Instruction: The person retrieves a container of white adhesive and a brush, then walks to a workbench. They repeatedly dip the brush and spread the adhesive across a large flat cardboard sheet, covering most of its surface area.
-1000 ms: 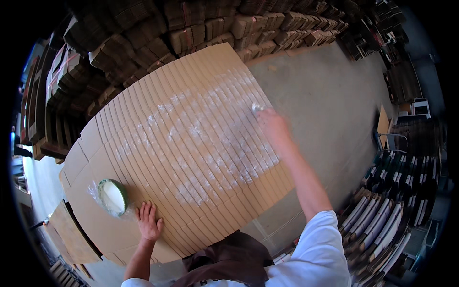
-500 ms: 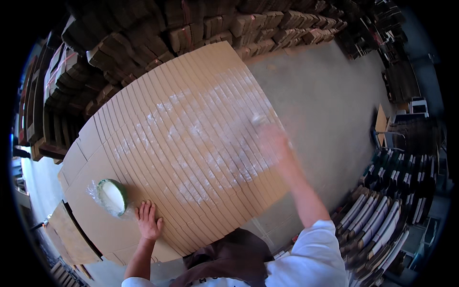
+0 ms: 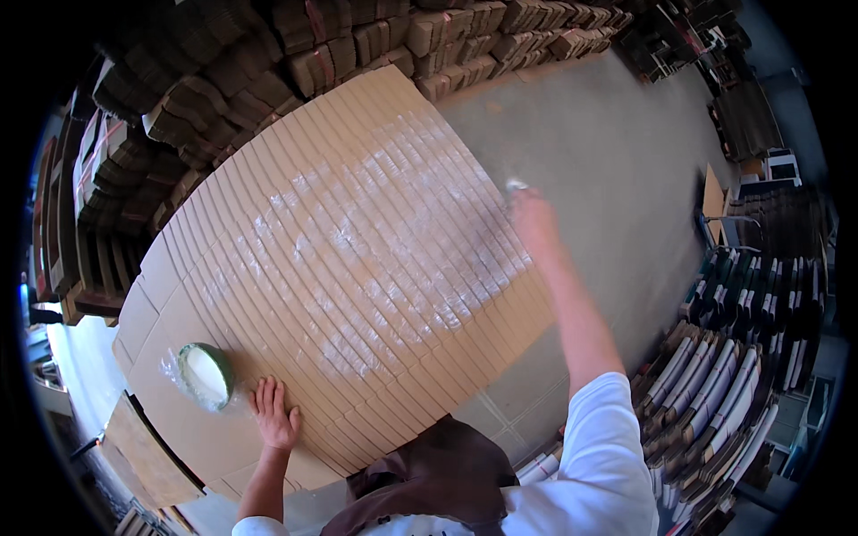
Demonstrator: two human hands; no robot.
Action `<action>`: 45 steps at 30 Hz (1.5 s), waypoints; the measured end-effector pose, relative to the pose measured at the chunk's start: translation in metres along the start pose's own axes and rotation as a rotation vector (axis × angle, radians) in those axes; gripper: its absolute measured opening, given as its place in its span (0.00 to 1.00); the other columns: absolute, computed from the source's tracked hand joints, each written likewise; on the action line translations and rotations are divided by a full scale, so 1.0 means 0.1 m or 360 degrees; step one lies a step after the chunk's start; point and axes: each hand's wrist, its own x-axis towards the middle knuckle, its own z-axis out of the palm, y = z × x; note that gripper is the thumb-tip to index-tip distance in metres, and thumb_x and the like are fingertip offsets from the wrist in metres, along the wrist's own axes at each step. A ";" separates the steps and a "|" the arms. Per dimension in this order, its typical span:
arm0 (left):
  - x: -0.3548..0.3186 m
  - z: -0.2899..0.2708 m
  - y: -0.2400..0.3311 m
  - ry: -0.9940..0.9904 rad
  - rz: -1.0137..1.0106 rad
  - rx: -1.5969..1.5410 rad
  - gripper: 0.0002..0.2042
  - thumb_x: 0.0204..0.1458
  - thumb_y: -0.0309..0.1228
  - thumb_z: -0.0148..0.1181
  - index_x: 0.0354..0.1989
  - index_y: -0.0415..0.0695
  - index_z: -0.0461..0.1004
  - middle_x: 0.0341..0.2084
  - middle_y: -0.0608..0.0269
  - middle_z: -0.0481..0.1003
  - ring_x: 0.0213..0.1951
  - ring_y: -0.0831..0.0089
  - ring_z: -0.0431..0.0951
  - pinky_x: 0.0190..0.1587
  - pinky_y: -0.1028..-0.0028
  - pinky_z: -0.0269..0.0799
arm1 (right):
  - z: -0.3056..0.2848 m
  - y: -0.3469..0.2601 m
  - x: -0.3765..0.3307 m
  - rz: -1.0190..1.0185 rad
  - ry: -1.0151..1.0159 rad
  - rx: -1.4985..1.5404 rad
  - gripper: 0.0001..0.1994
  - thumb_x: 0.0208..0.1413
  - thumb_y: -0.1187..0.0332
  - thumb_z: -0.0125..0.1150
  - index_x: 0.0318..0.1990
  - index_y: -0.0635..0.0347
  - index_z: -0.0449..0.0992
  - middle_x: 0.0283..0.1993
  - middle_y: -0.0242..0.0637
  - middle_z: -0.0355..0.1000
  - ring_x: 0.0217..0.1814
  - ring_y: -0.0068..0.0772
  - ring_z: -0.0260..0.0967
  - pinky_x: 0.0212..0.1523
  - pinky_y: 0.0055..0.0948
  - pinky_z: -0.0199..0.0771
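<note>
Many cardboard sheets [image 3: 429, 375] lie fanned out before me, overlapping so that only narrow strips of each show. White, wet-looking paste is smeared in patches across their middle. My left hand [image 3: 275, 413] rests flat on the cardboard at the near left, fingers spread and holding nothing. Just left of it, a green bowl [image 3: 226, 364] of white paste sits with clear plastic film around its rim. Over the right edge of the sheets, my right hand [image 3: 534, 219] is closed on a small white-tipped brush [image 3: 516, 184]; blur hides its detail.
Bundled cardboard stacks [image 3: 447, 36] line the far side, with wooden pallets [image 3: 94, 299] at the left. Rows of stacked flat pieces [image 3: 702, 384] stand at the near right. Grey concrete floor [image 3: 617, 170] stretches beyond the sheets' right edge.
My right hand has swept outward and slightly away with the brush, from over the pasted strips to their right edge. The left hand has stayed on the cardboard.
</note>
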 end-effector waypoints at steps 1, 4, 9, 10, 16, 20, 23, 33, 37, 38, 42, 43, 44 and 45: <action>0.01 0.02 -0.02 -0.0017 -0.0019 -0.0028 0.31 0.53 0.42 0.51 0.65 0.40 0.60 0.66 0.49 0.59 0.69 0.47 0.53 0.70 0.44 0.37 | -0.07 0.08 0.03 0.0120 0.0094 0.0097 0.09 0.54 0.74 0.54 0.40 0.62 0.77 0.45 0.49 0.74 0.42 0.52 0.73 0.45 0.46 0.76; 0.04 -0.04 0.02 0.0010 0.0016 -0.0008 0.31 0.53 0.42 0.51 0.65 0.40 0.60 0.66 0.49 0.58 0.69 0.47 0.52 0.69 0.44 0.37 | -0.02 -0.09 -0.75 -0.0778 0.0168 0.0007 0.10 0.57 0.72 0.52 0.45 0.59 0.77 0.44 0.49 0.75 0.47 0.50 0.73 0.46 0.46 0.75; 0.02 0.00 0.02 0.0056 0.0063 0.0013 0.30 0.55 0.42 0.49 0.65 0.40 0.60 0.66 0.48 0.58 0.69 0.47 0.53 0.69 0.44 0.38 | -0.18 0.00 -0.93 0.0163 -0.0212 0.0143 0.10 0.57 0.72 0.53 0.45 0.59 0.77 0.44 0.46 0.75 0.49 0.48 0.74 0.49 0.44 0.74; 0.10 -0.02 0.03 0.0038 0.0063 0.0007 0.30 0.56 0.42 0.49 0.65 0.40 0.59 0.66 0.48 0.58 0.69 0.47 0.53 0.69 0.44 0.38 | -0.28 0.23 -0.79 0.0525 -0.0240 0.0124 0.11 0.57 0.72 0.54 0.45 0.59 0.77 0.45 0.45 0.76 0.49 0.47 0.74 0.50 0.43 0.75; 0.04 -0.03 0.01 0.0078 0.0098 0.0028 0.30 0.57 0.41 0.47 0.66 0.39 0.58 0.67 0.47 0.57 0.69 0.46 0.52 0.69 0.44 0.38 | -0.12 0.16 -1.57 -0.0365 -0.0117 0.0025 0.13 0.60 0.70 0.51 0.50 0.57 0.76 0.51 0.47 0.74 0.52 0.49 0.73 0.53 0.44 0.74; 0.03 0.02 0.00 0.0082 0.0100 0.0040 0.30 0.57 0.41 0.47 0.67 0.39 0.57 0.67 0.47 0.56 0.69 0.46 0.52 0.69 0.44 0.39 | -0.31 0.48 -1.22 -0.0156 -0.0055 0.0058 0.11 0.62 0.70 0.49 0.47 0.59 0.76 0.49 0.47 0.74 0.50 0.49 0.72 0.51 0.44 0.75; 0.07 -0.01 -0.01 0.0081 0.0098 0.0041 0.31 0.56 0.40 0.49 0.67 0.39 0.56 0.67 0.47 0.56 0.69 0.46 0.52 0.69 0.45 0.39 | -0.40 0.65 -1.07 -0.0002 0.0002 -0.0091 0.10 0.61 0.71 0.50 0.45 0.59 0.77 0.48 0.47 0.74 0.49 0.49 0.73 0.49 0.44 0.75; 0.06 -0.06 0.04 0.0057 0.0026 0.0000 0.32 0.53 0.37 0.53 0.67 0.41 0.57 0.68 0.50 0.56 0.70 0.49 0.51 0.70 0.46 0.38 | -0.23 0.41 -1.40 0.0219 -0.0129 0.0172 0.12 0.62 0.68 0.50 0.48 0.57 0.77 0.48 0.49 0.74 0.49 0.48 0.72 0.50 0.42 0.74; 0.02 -0.09 0.05 0.0080 0.0036 0.0007 0.31 0.53 0.38 0.53 0.67 0.42 0.58 0.68 0.52 0.56 0.70 0.51 0.50 0.70 0.47 0.38 | 0.06 -0.59 -2.19 -0.0463 -0.0212 0.0454 0.14 0.66 0.64 0.45 0.48 0.61 0.74 0.44 0.51 0.73 0.48 0.50 0.72 0.51 0.42 0.72; 0.06 -0.07 0.05 0.0109 0.0075 0.0003 0.31 0.53 0.38 0.53 0.67 0.42 0.58 0.68 0.52 0.56 0.70 0.51 0.50 0.70 0.47 0.38 | 0.25 -0.48 -2.24 -0.0587 -0.0200 0.0297 0.15 0.66 0.63 0.44 0.49 0.62 0.74 0.44 0.51 0.73 0.48 0.51 0.71 0.51 0.42 0.72; 0.05 -0.13 0.11 0.0061 0.0005 -0.0027 0.31 0.53 0.39 0.52 0.66 0.42 0.58 0.68 0.53 0.56 0.70 0.52 0.51 0.70 0.47 0.39 | -0.09 -0.50 -1.74 -0.0001 -0.0227 0.0403 0.12 0.65 0.66 0.46 0.45 0.63 0.74 0.43 0.49 0.72 0.47 0.49 0.70 0.48 0.45 0.72; 0.04 -0.11 0.09 0.0082 0.0017 -0.0020 0.31 0.53 0.38 0.52 0.66 0.42 0.59 0.68 0.53 0.57 0.70 0.53 0.51 0.70 0.48 0.39 | -0.14 -0.65 -1.73 0.0131 -0.0211 0.0569 0.11 0.64 0.66 0.46 0.44 0.62 0.73 0.43 0.49 0.72 0.47 0.50 0.70 0.47 0.46 0.71; 0.03 -0.10 0.08 0.0109 0.0022 -0.0012 0.30 0.53 0.38 0.53 0.66 0.43 0.59 0.68 0.54 0.57 0.70 0.53 0.51 0.70 0.48 0.39 | -0.15 -0.77 -1.72 0.0254 -0.0197 0.0735 0.11 0.64 0.66 0.46 0.43 0.62 0.73 0.43 0.49 0.72 0.47 0.50 0.70 0.46 0.47 0.71; 0.02 -0.11 0.10 0.0099 0.0015 -0.0024 0.30 0.53 0.38 0.53 0.66 0.43 0.59 0.68 0.54 0.57 0.70 0.53 0.51 0.70 0.48 0.39 | 0.01 -0.91 -1.99 -0.0263 -0.0105 0.0586 0.12 0.64 0.65 0.46 0.43 0.61 0.74 0.42 0.50 0.72 0.46 0.50 0.71 0.46 0.46 0.71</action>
